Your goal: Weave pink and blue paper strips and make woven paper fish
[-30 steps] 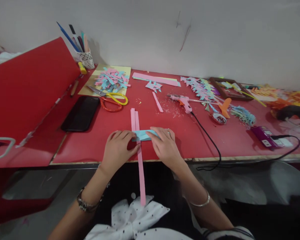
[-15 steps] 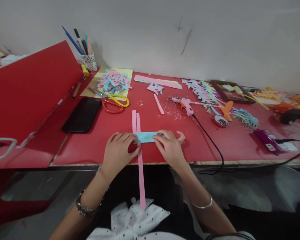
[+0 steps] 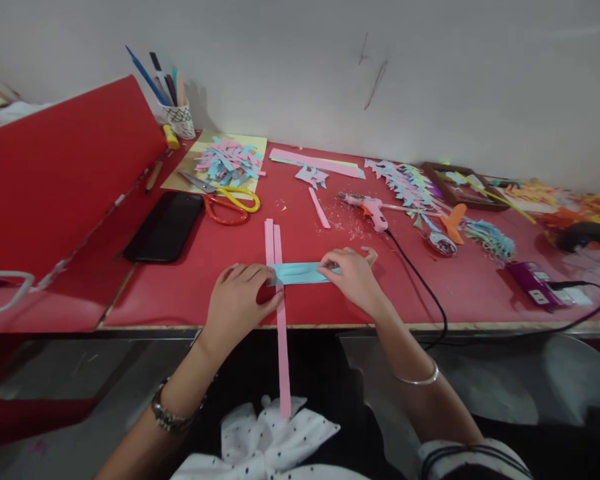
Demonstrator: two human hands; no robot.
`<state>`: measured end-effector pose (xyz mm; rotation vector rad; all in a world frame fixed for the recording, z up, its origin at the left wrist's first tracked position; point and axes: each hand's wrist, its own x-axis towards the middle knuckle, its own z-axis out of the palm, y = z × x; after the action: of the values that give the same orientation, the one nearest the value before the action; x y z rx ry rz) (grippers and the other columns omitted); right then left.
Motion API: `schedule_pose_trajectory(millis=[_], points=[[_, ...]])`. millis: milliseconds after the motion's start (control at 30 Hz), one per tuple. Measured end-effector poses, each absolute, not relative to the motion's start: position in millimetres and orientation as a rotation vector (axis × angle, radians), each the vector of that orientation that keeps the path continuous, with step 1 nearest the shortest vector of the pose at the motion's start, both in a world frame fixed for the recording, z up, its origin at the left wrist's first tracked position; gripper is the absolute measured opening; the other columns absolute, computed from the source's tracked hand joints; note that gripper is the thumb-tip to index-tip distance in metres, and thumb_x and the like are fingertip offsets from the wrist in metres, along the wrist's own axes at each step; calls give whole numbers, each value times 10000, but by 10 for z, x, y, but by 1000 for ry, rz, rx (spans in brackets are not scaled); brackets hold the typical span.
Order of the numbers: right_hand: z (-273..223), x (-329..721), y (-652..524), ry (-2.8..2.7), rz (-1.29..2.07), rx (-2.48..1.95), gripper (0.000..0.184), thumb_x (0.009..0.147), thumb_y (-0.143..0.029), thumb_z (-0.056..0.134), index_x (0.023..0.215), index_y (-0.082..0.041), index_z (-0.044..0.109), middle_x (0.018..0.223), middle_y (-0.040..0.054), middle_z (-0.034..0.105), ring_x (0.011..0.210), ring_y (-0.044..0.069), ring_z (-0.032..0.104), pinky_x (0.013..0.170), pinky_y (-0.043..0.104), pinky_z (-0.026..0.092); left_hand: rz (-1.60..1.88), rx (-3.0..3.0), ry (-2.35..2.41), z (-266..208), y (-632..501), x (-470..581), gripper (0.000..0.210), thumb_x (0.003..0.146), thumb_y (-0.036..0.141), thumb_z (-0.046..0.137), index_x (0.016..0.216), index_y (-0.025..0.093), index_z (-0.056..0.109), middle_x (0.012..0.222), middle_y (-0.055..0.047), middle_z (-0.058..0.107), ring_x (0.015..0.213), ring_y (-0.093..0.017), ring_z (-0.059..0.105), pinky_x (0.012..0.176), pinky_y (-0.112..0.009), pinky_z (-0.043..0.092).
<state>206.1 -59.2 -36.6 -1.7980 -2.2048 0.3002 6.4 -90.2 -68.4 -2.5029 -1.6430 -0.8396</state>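
Note:
A light blue paper strip lies crosswise over long pink paper strips, one of which runs down over the table edge toward my body. My left hand is closed at the blue strip's left end, where it crosses the pink ones, with thumb and fingertips pressed there. Farther right, my right hand has thumb and forefinger pinched on the blue strip, its little finger raised. The strip shows creases along its length. Its right end is partly hidden behind the right hand.
Beyond the hands lie scissors, a black phone, a pink glue gun with a trailing cord, and a heap of cut paper pieces. A red board leans at left; a purple power strip sits at right.
My right hand has slid right along the blue strip, and more of the strip shows between the hands. My left hand has stayed in place.

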Motion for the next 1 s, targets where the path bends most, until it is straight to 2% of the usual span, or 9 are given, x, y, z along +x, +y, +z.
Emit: schedule_pose_trajectory(millis=[133,300,400,533,733,867,1000], points=[[-260,2097,-540,-2310,347,-1705,200,792,-253,518,628,-214,627,756,-8,653,796,174,530,884,481,96,-811,-2521,-1665,-689,-898,60,123,739,322,543,758,203,567,844,-19,679,761,-201,593,741,-329,409],[-89,2087,-481,-2407,376,-1593,217,794,-256,498,621,-179,604,781,8,634,820,172,531,892,469,130,-808,-2515,-1667,-675,-892,63,120,734,319,548,752,202,570,835,-21,678,757,-202,595,753,-333,409],[7,2047,-422,-2361,529,-1510,226,781,-288,501,609,-163,579,722,2,616,756,148,538,860,411,207,-810,-2518,-1681,-665,-889,66,118,741,314,539,757,203,575,826,-23,679,765,-204,600,795,-350,400],[114,1954,-327,-2305,748,-1467,267,762,-348,493,598,-157,581,598,-11,578,629,118,510,717,310,293,-788,-2526,-1720,-640,-871,80,167,763,349,516,724,201,584,821,-24,680,763,-203,606,854,-387,372],[159,1769,-302,-2374,882,-1385,139,694,-245,540,616,-159,614,612,-19,604,634,106,513,712,286,299,-771,-2386,-1754,-584,-826,165,290,756,404,510,561,199,573,614,5,649,605,-168,598,911,-408,328],[102,1644,-321,-2236,1097,-1170,152,728,-262,513,675,-152,604,677,-16,604,661,98,518,682,249,344,-766,-2281,-1710,-588,-792,212,360,770,382,472,466,201,540,513,12,615,497,-146,568,888,-401,345],[44,1651,-357,-2200,1174,-972,201,797,-295,452,749,-150,583,738,2,601,701,101,529,684,233,380,-755,-2215,-1673,-610,-769,211,315,772,278,436,501,201,577,503,4,625,468,-150,566,879,-396,354]])
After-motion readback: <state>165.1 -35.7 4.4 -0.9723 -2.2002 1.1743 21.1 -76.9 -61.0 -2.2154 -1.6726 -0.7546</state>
